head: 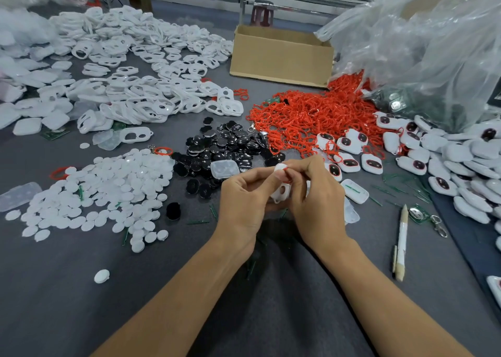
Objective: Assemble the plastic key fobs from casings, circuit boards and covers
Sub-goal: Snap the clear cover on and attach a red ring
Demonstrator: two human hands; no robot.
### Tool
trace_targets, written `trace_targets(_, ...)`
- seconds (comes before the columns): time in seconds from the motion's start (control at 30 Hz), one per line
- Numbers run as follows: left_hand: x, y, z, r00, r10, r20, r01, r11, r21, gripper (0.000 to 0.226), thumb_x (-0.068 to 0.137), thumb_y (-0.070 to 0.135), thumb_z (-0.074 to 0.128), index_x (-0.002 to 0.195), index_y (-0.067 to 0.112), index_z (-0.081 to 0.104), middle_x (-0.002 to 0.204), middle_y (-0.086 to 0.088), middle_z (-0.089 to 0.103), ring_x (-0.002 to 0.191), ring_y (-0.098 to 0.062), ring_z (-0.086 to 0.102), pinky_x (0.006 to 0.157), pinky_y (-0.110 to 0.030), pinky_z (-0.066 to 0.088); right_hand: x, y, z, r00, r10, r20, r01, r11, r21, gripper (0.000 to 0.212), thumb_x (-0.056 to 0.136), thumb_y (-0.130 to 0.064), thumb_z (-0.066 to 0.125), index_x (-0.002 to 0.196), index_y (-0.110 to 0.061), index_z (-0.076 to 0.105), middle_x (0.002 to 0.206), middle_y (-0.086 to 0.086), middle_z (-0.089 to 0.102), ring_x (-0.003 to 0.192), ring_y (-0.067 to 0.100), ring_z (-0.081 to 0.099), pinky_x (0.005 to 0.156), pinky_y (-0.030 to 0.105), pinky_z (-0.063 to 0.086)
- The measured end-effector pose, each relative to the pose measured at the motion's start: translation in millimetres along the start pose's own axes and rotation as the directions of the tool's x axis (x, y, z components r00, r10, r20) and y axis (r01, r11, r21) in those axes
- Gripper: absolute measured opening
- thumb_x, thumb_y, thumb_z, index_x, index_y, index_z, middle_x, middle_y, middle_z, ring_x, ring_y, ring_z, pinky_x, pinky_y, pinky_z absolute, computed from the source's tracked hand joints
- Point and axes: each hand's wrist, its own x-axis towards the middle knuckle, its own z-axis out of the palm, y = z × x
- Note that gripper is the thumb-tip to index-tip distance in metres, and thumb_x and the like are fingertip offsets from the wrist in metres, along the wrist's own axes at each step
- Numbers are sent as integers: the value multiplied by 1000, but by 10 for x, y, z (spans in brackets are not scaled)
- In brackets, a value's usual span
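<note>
Your left hand (pixel 242 196) and right hand (pixel 311 191) both pinch one white casing (pixel 277 195), dead centre before you, with a red ring (pixel 285 169) at its top edge. Seat that ring evenly, thumbs steadying, I'd say. Black inserts (pixel 225 145) wait at eleven o'clock, the red ring heap (pixel 298 115) at one, finished fobs (pixel 418 164) at three.

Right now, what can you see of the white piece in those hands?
The white casing looks like glossy plastic, rounded, with an oval opening in its face. It stands on end above the grey table, gripped between the left hand and right hand, whose fingers hide much of it. A thin red ring shows at its top.
</note>
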Motion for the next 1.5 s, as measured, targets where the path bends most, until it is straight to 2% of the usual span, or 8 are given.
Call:
trace_targets(0.37, 26, 9, -44, 996, -75, 52, 80, 993, -90, 7, 78, 8, 67, 82, 8, 73, 73, -7, 71, 64, -16, 67, 62, -31, 60, -16, 6, 34, 996, -80, -42, 80, 997, 6, 7, 89, -4, 54, 86, -3, 60, 87, 3, 69, 75, 25, 63, 67, 30, 45)
trace_targets(0.53, 53, 15, -76, 995, -57, 82, 68, 989, -131, 10, 76, 5, 66, 83, 4, 72, 74, -9, 71, 66, -19, 68, 66, -36, 61, 9, 8, -7, 997, 81, -13, -72, 939, 336, 12, 85, 1, 62, 85, -11, 65, 89, -9, 68, 85, 9, 65, 78, 24, 50)
trace_targets(0.7, 48, 8, -73, 998, -35, 47, 39, 996, -80, 9, 81, -1, 65, 86, 2, 73, 77, -12, 71, 69, -21, 68, 77, -44, 59, 21, 12, -51, 970, 220, 104, -241, 817, 523, 20, 81, 1, 64, 78, -19, 63, 89, -5, 71, 87, 13, 68, 80, 29, 53)
trace_targets(1.03, 45, 29, -74, 995, -61, 73, 68, 992, -102, 9, 76, 5, 69, 84, 1, 72, 74, -10, 72, 67, -18, 69, 69, -37, 61, 11, 20, -33, 960, 257, 114, -277, 795, 540, 18, 84, -3, 63, 78, -20, 62, 88, -8, 72, 84, 13, 68, 73, 36, 53)
trace_targets(1.17, 64, 34, -76, 985, -107, 137, 133, 972, -192, 21, 68, 18, 68, 82, 2, 73, 78, -9, 73, 69, -16, 70, 69, -35, 61, 22, 24, -71, 979, 180, 94, -203, 832, 516, 13, 88, -7, 61, 90, -18, 67, 88, -10, 71, 84, 11, 67, 78, 26, 51)
trace_targets(1.3, 79, 56, -110, 980, -125, 152, 156, 964, -215, 17, 68, 20, 67, 75, 8, 77, 86, -9, 75, 77, -19, 73, 70, -32, 61, 22, 27, -114, 988, 93, 121, -137, 892, 431, 21, 82, -10, 69, 102, -15, 69, 92, -8, 70, 81, 12, 65, 77, 31, 53)
trace_targets(1.37, 77, 57, -119, 982, -116, 150, 145, 970, -195, 19, 68, 20, 68, 79, 7, 76, 91, -8, 75, 86, -21, 72, 71, -32, 61, 23, 33, -117, 992, 57, 108, -92, 931, 352, 28, 78, -9, 73, 105, -16, 69, 94, -7, 71, 82, 9, 66, 78, 29, 53)
trace_targets(1.5, 67, 41, -99, 986, -113, 119, 134, 972, -193, 18, 68, 20, 68, 79, 7, 75, 86, -7, 75, 78, -16, 71, 69, -30, 61, 13, 47, -117, 1000, -3, 8, 1, 966, 259, 24, 77, -5, 75, 101, -9, 72, 96, -4, 72, 85, 6, 68, 80, 28, 55)
